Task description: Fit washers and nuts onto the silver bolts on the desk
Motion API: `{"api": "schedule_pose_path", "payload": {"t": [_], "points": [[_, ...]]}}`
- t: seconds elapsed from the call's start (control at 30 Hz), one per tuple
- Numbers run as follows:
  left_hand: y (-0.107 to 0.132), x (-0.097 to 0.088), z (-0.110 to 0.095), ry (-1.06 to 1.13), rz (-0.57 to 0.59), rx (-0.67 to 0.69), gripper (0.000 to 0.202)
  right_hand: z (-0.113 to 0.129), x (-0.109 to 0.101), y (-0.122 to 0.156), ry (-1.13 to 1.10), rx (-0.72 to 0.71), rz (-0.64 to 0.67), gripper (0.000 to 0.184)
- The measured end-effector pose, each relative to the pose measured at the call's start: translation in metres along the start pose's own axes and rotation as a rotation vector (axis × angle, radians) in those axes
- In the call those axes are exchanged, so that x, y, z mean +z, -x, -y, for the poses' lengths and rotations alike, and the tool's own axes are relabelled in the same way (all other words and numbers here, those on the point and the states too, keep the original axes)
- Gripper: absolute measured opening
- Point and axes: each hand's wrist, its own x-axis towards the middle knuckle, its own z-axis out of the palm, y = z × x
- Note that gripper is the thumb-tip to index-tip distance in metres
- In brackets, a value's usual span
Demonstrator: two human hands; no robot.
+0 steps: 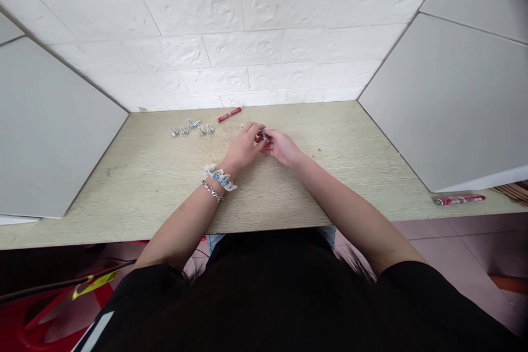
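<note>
My left hand point(243, 147) and my right hand point(281, 147) meet above the pale wood-grain desk point(136, 187), their fingertips together on a small metal bolt point(263, 133). Most of that bolt is hidden by my fingers. To the left of my left hand, several loose silver screws point(192, 128) lie in a rough row. Beyond them is a red cylindrical tube point(229, 114), out of reach of my fingers' current position. A fabric scrunchie point(219, 177) and a chain bracelet point(212, 191) circle my left wrist.
A white brick-textured wall point(247, 49) rises behind the desk, with grey panels point(49, 126) on both sides. A second red-and-white tube point(458, 199) lies at the desk's right front corner. A red plastic object point(58, 313) sits on the floor below the front edge.
</note>
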Motion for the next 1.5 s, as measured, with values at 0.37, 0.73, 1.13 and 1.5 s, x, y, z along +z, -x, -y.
{"api": "schedule_pose_path", "payload": {"t": [0.37, 0.73, 1.13, 1.5], "points": [[0.0007, -0.0004, -0.0021, 0.014, 0.003, -0.001, 0.029, -0.0009, -0.0016, -0.0016, 0.005, 0.016, 0.027, 0.022], [0.0003, -0.0003, -0.0014, -0.012, 0.012, 0.013, 0.027, 0.0016, -0.0004, -0.0009, -0.007, 0.051, 0.021, 0.023], [0.0004, -0.0007, -0.0022, -0.02, 0.015, 0.01, 0.028, 0.0025, 0.0001, -0.0009, -0.006, 0.061, 0.023, 0.024], [0.0003, 0.0003, -0.0011, -0.023, 0.019, 0.013, 0.029, 0.0008, 0.0, -0.0021, -0.002, 0.05, 0.012, 0.021]]}}
